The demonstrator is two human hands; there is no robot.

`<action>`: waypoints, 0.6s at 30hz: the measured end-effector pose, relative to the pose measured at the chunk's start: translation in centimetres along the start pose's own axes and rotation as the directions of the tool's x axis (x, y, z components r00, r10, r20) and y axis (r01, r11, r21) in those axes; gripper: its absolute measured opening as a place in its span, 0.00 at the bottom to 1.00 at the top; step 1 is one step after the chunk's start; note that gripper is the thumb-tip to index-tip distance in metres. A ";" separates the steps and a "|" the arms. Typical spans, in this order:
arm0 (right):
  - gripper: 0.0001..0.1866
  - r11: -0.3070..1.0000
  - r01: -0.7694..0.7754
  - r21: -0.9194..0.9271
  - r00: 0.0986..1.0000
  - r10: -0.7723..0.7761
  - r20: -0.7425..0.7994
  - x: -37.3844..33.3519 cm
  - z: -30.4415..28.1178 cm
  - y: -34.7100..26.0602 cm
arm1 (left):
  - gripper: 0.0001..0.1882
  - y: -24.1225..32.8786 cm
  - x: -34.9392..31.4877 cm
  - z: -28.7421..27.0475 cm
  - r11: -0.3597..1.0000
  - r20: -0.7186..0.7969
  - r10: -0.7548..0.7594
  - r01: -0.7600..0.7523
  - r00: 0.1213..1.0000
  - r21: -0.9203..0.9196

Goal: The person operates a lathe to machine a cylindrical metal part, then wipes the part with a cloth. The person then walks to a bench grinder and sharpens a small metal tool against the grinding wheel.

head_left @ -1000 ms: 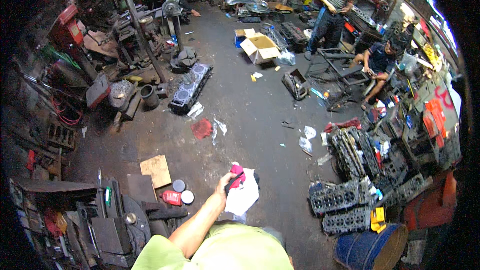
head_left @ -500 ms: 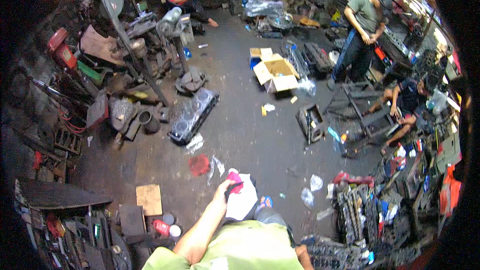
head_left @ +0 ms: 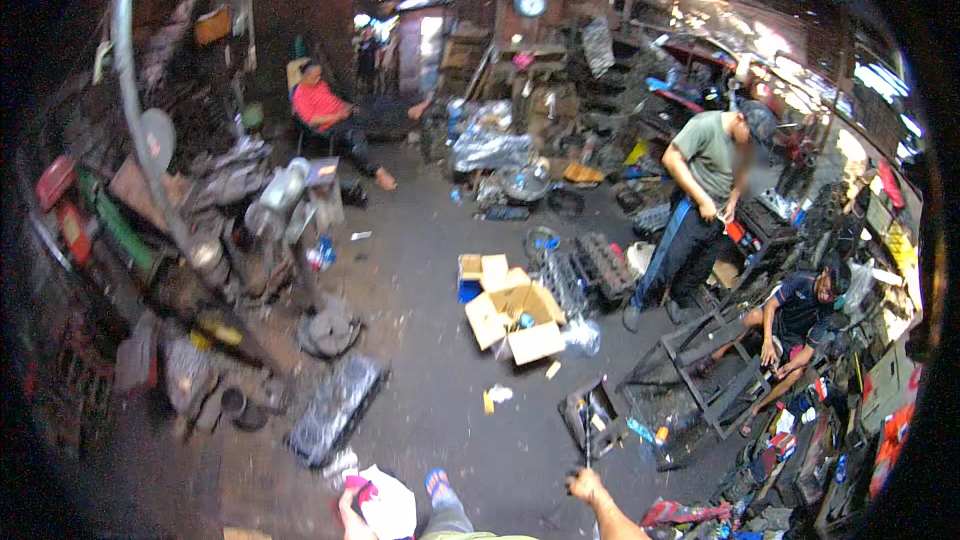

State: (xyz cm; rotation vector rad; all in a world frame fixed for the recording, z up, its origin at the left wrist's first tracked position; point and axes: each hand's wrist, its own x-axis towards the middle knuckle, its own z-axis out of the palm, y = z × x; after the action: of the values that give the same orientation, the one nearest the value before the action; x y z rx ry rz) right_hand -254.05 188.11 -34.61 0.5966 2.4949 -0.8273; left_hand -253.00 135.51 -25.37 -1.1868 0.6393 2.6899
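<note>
At the lower edge, my left hand (head_left: 352, 518) is closed on a white and pink sheet-like thing (head_left: 388, 505); whether it is cloth, paper or a bag I cannot tell. My right hand (head_left: 584, 485) reaches forward at the lower middle, fingers apart, with nothing seen in it. Just beyond it on the floor lies a dark metal tray-like part (head_left: 590, 418) with a rod across it; the fingertips look close to the rod, but contact is unclear. My sandalled foot (head_left: 438, 485) shows between the hands.
An engine cylinder head (head_left: 338, 410) lies on the floor at left. Ahead stands an open cardboard box (head_left: 515, 315). To the right are a metal frame (head_left: 690, 370), a standing person (head_left: 715, 165) and a seated person (head_left: 790, 320). Another person (head_left: 320, 105) sits far back.
The view has tilted up and swung right, showing the back wall. My right hand has come up and forward from beside my body. My left hand still holds the white and pink thing.
</note>
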 end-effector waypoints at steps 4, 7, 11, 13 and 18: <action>0.15 0.930 0.099 -0.355 0.993 -0.116 -0.027 3.5 4.2 -2.1 | 0.23 4.2 8.4 10.9 0.990 0.065 0.121 -0.125 0.990 0.062; 0.13 0.960 -0.040 -0.275 0.986 0.082 0.142 6.7 4.8 -4.7 | 0.22 7.7 11.8 19.0 0.988 0.106 0.125 -0.134 0.986 0.080; 0.11 0.977 -0.078 -0.196 0.977 0.114 0.181 13.6 2.6 -10.2 | 0.22 12.0 15.1 25.9 0.979 0.134 0.182 -0.192 0.974 0.065; 0.10 0.984 -0.063 -0.165 0.977 0.094 0.190 17.2 1.9 -12.7 | 0.22 13.5 17.5 28.2 0.979 0.152 0.196 -0.201 0.969 0.024; 0.10 0.968 0.132 -0.214 0.956 -0.067 0.286 27.7 -2.0 -16.0 | 0.15 15.6 25.0 31.8 0.968 0.099 0.215 -0.199 0.972 -0.152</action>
State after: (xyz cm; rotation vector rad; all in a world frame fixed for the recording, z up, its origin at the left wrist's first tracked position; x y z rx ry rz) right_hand -285.34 184.89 -40.72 0.2561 2.3313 -0.5955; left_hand -295.96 133.90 -19.47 -1.0372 0.5952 2.9984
